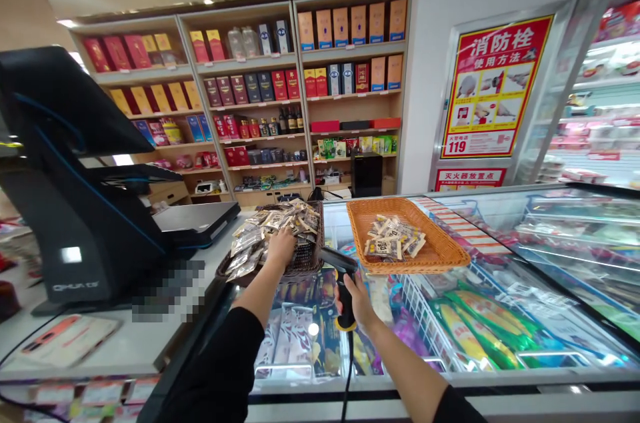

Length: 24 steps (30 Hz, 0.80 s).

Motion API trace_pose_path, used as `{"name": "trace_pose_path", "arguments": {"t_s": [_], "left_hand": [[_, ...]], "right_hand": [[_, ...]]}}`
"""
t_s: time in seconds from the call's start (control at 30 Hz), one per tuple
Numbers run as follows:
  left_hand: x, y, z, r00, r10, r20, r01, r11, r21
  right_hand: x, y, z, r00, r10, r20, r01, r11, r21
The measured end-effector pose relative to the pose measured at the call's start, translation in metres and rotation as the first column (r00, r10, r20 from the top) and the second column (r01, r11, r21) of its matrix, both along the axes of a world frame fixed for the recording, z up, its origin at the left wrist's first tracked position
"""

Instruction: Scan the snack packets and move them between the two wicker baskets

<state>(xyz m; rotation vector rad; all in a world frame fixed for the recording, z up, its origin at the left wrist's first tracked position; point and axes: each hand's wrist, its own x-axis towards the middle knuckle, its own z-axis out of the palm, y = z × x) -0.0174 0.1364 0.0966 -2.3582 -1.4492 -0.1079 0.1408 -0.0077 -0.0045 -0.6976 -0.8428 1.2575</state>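
My left hand (281,247) reaches into a dark brown woven basket (320,231) heaped with small packaged snack packets (248,236). Its fingers are curled down on a packet among the pile, and the fingertips are partly hidden. A black and yellow handheld barcode scanner (346,303) is gripped in my right hand (357,300), its head pointing left toward the dark basket and its cable hanging down. To the right of the scanner sits an orange-brown woven tray (450,251) with a smaller heap of similar snack packets (395,236) in it.
Both baskets rest on a glass-topped freezer (300,370) with packaged goods inside. At left, a counter holds a black checkout terminal (95,230), a scale plate (200,216) and a phone (70,341). Shelves of boxed bottles (250,86) line the back wall.
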Motion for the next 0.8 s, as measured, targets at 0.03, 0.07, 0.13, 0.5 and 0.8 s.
{"name": "trace_pose_path", "arguments": {"t_s": [0.03, 0.07, 0.13, 0.5, 0.8], "left_hand": [[0.001, 0.001, 0.000, 1.000, -0.009, -0.002, 0.009, 1.000, 0.008], [0.000, 0.001, 0.000, 1.000, -0.017, 0.002, 0.017, 1.000, 0.014], [-0.002, 0.001, 0.000, 1.000, -0.022, 0.022, 0.022, 1.000, 0.018], [-0.010, 0.000, -0.006, 0.960, 0.038, 0.278, -0.089, 0.981, 0.174], [-0.013, 0.009, -0.011, 0.941, 0.108, 0.320, -0.144, 0.985, 0.091]], "right_hand": [[0.001, 0.000, 0.000, 1.000, 0.012, -0.006, -0.012, 1.000, -0.009], [0.001, 0.000, 0.000, 1.000, 0.021, -0.009, -0.021, 1.000, -0.018], [0.001, -0.001, 0.001, 1.000, 0.022, -0.012, -0.022, 0.999, -0.026], [0.003, -0.003, 0.003, 1.000, 0.006, 0.011, -0.005, 0.999, -0.050], [0.001, -0.004, 0.005, 1.000, -0.014, 0.013, 0.015, 0.999, -0.035]]}}
